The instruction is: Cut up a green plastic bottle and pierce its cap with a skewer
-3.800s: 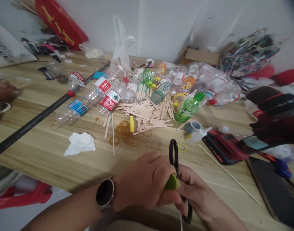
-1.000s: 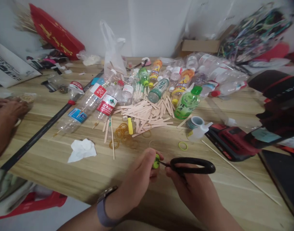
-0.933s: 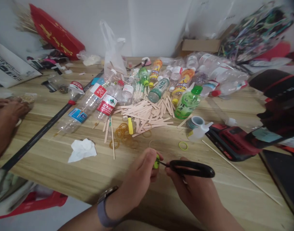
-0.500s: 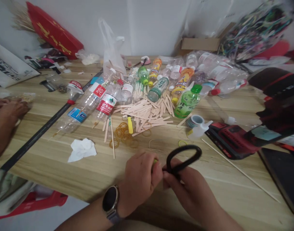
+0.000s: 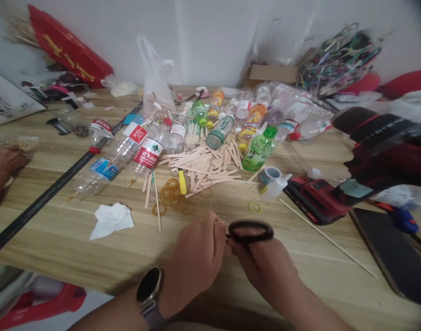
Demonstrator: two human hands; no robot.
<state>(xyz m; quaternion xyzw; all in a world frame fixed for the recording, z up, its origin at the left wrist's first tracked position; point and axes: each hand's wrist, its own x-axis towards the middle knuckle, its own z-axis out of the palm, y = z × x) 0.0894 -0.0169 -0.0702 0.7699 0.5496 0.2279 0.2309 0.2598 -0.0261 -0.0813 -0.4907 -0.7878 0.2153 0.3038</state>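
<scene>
In the head view, the right hand [image 5: 267,257] grasps the black-handled scissors [image 5: 252,239], whose loop rises above its fingers just to the right of the left hand [image 5: 198,250]. The left hand's fingers are curled in tightly by the inner end of the scissors; what they enclose is hidden, so I cannot tell what it grips. The blades are not clearly visible either. Both hands are above the near part of the wooden table [image 5: 69,248].

Beyond them lie orange rubber bands [image 5: 172,191], a yellow-handled tool [image 5: 182,182] and a heap of flat wooden sticks [image 5: 203,163]. A yellow-green ring [image 5: 255,207] lies near the scissors, with a small white squeeze bottle [image 5: 274,187] and a roll of tape [image 5: 269,174] behind it. The green-capped bottle [image 5: 258,149] stands tilted by the heap. Crumpled tissue [image 5: 112,220] lies to the left, and a red-and-black power tool [image 5: 321,200] to the right
</scene>
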